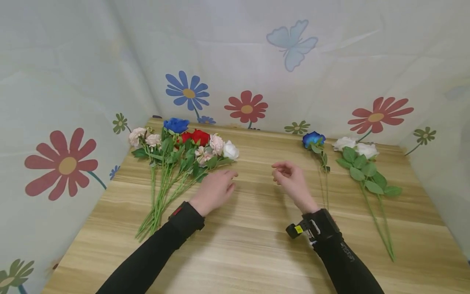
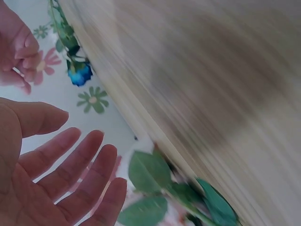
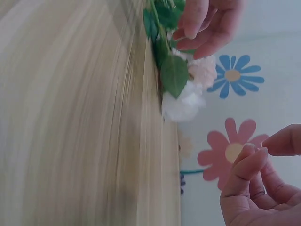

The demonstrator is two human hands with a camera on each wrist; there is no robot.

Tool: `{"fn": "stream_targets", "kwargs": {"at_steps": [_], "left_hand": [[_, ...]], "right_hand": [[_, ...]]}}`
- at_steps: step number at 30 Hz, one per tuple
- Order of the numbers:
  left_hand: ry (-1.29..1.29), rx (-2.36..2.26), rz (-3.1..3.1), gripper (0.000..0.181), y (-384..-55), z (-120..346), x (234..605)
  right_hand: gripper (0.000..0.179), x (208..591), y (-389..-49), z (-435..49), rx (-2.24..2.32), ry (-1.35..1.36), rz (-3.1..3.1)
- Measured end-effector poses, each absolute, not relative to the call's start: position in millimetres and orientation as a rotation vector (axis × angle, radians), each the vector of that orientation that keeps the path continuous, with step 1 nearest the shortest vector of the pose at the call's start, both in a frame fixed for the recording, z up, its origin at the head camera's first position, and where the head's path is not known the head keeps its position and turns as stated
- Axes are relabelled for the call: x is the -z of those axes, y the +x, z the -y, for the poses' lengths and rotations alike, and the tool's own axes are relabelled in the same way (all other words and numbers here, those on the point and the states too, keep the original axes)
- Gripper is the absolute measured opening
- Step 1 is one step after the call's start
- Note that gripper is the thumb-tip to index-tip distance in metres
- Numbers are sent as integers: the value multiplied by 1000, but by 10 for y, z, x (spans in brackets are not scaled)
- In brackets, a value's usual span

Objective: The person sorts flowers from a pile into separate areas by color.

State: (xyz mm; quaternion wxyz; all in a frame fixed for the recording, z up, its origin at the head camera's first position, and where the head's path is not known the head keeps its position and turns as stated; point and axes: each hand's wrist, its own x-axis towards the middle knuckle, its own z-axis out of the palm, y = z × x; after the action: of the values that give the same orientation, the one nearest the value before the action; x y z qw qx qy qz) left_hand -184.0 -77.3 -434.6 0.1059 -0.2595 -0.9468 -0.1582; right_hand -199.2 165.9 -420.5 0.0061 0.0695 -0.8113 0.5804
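My left hand [image 1: 214, 190] is above the table beside a bunch of artificial flowers. The left wrist view shows its fingers [image 2: 77, 160] spread and nearly straight, holding nothing. Nearest to it are a white rose [image 1: 230, 150] and green leaves [image 2: 149, 170]. My right hand [image 1: 293, 183] hovers over the table, left of a blue rose [image 1: 313, 140]. Its fingers [image 3: 249, 172] are loosely curled with nothing between them. In the bunch are red roses [image 1: 200, 137], pale pink flowers [image 1: 216, 144] and a blue flower [image 1: 176, 125], their green stems [image 1: 161, 196] pointing toward me.
Two white roses [image 1: 366, 150] with leafy stems lie at the right of the wood-grain table [image 1: 242, 253]. A white curtain [image 1: 220, 49] printed with flowers and a butterfly hangs behind and at both sides. A small camera [image 1: 293, 230] is strapped to my right wrist.
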Motion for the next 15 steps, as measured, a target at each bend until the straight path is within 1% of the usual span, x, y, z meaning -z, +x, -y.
{"fn": "stream_targets", "kwargs": {"at_steps": [9, 15], "left_hand": [[-624, 500, 2809, 21, -1765, 1217, 4373], [-535, 500, 2820, 24, -1680, 1501, 4344]], "right_hand": [[26, 4250, -1958, -1261, -2059, 192, 2442], [26, 4281, -1908, -1036, -2196, 167, 2386]]}}
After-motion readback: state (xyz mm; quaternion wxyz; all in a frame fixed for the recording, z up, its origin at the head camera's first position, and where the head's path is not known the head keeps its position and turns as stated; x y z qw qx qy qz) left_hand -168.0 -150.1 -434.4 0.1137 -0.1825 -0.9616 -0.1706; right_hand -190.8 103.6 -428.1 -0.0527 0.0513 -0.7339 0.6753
